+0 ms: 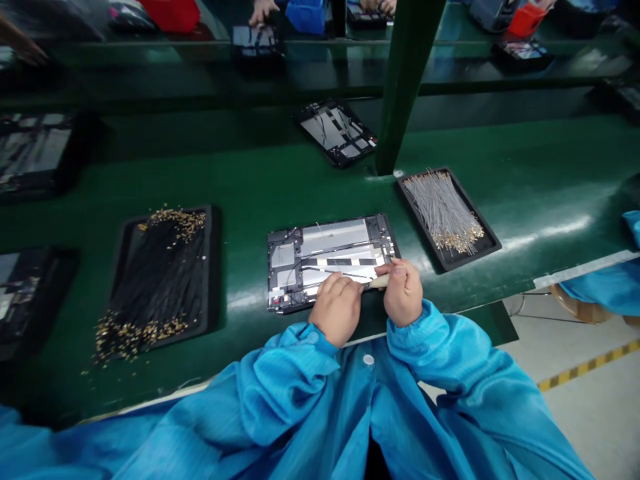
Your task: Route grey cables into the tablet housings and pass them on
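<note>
An opened tablet chassis lies on the green belt in front of me, its inner boards and silver shield exposed. My left hand rests on its near edge with fingers curled down onto the surface. My right hand is closed round a small pale stick-like tool whose tip points left at the chassis's lower right corner. Both arms wear blue sleeves.
A black tray of grey cables with gold ends sits to the right, a tray of black cables to the left. Another opened tablet lies farther back beside a green post. Other people's hands work across the bench.
</note>
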Demonstrator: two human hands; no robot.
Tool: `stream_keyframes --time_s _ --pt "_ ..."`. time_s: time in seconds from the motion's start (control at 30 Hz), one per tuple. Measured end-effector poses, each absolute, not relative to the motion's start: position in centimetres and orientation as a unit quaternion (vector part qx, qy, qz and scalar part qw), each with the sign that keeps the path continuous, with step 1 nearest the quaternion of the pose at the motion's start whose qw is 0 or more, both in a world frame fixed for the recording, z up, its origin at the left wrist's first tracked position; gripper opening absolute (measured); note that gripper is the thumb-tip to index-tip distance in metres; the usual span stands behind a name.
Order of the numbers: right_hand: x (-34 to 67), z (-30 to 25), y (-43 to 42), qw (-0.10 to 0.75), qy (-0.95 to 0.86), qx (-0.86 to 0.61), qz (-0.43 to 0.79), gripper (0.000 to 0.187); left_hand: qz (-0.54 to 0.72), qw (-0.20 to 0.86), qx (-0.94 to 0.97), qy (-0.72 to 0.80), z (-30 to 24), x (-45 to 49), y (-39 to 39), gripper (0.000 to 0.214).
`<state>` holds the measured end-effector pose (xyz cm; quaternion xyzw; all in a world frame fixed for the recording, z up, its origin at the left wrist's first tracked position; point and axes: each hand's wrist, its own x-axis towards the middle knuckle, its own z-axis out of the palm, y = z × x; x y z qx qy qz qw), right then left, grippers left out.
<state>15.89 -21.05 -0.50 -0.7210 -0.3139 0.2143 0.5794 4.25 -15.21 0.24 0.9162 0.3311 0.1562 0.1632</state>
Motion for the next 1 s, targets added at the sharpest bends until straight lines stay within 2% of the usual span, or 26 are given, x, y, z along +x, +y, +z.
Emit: stream_keyframes --time_s 0.27,0.47,0.53,0.67,0.8,0.87,0.93,1.0 --pt "15.9 0.2 -20.9 0.578 -0.373 -0.705 0.171 0.021 0.156 0.167 0.917 0.328 0.5 4.3 -15.1 0.024" --pt "16.2 2.7 -20.2 0.418 -0.519 -0.72 0.193 0.026 0.136 0.168 0.918 0.333 0.1 3.9 -15.0 0.026" --pt "15.9 2.9 -19.8 0.389 -0.546 -0.714 0.202 0.026 0.137 0.165 0.921 0.326 -0.1 3.8 -15.1 0.025" --pt "15.8 2.4 -19.0 0.402 -0.53 -0.719 0.204 0.025 0.135 0.154 0.925 0.32 0.1 4.2 -15.0 0.025" --pt "17.5 2.8 -18.0 0.473 -0.351 -0.765 0.258 0.032 0.083 0.136 0.937 0.311 1.7 3.5 -12.1 0.025" --pt "19.0 3.1 -17.9 0.513 -0.275 -0.763 0.281 0.037 0.061 0.113 0.912 0.389 2.6 1.6 -9.8 0.024" --pt "20.7 3.2 -18.1 0.529 -0.225 -0.764 0.292 0.037 0.106 0.107 0.817 0.557 3.1 -0.9 -8.2 0.027" --pt "22.1 2.9 -18.7 0.5 -0.195 -0.778 0.327 0.036 0.124 0.219 0.698 0.67 3.2 -3.1 -8.0 0.032"
